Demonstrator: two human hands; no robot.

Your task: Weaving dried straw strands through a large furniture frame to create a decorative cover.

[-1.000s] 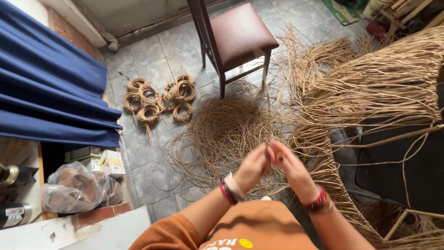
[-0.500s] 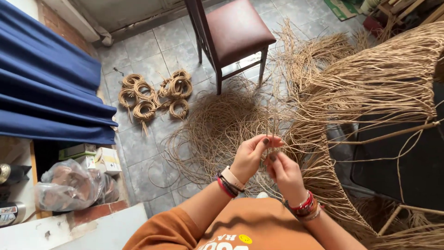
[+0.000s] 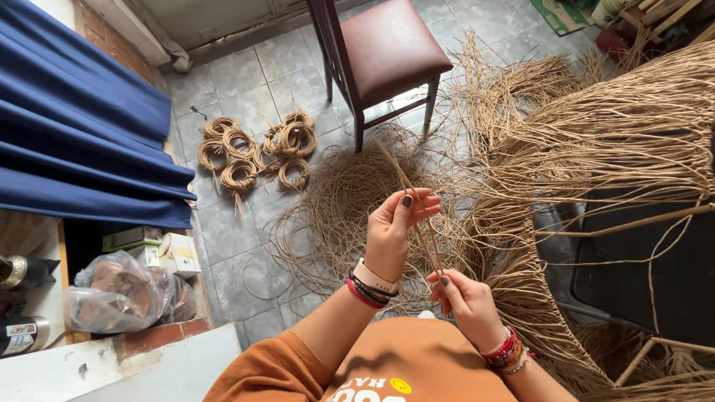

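Tan, thin reed strands (image 3: pixel 417 216) run between the two hands — the left hand (image 3: pixel 395 231) is raised, palm toward the camera, its fingers (image 3: pixel 424 205) pressed together around the upper part of the strands, thumb laid across them. The right hand (image 3: pixel 465 298), lower and at about four o'clock from the left, pinches the strands' lower end between thumb and bent fingers. The strand tips rise toward eleven o'clock, past the left hand. Beneath both hands, on the grey tiled floor (image 3: pixel 223 238), lies a loose tangled heap of tan reed (image 3: pixel 342 201). At ten o'clock from that heap sit several small wound coils of reed (image 3: pixel 257 152). At twelve o'clock stands a dark wooden chair with a maroon padded seat (image 3: pixel 391 48). At three o'clock a thick fringe of long reed lengths (image 3: pixel 618 141) drapes over a dark frame. A blue curtain (image 3: pixel 82 141) hangs at nine o'clock — below it, a clear plastic bag (image 3: pixel 119 294).
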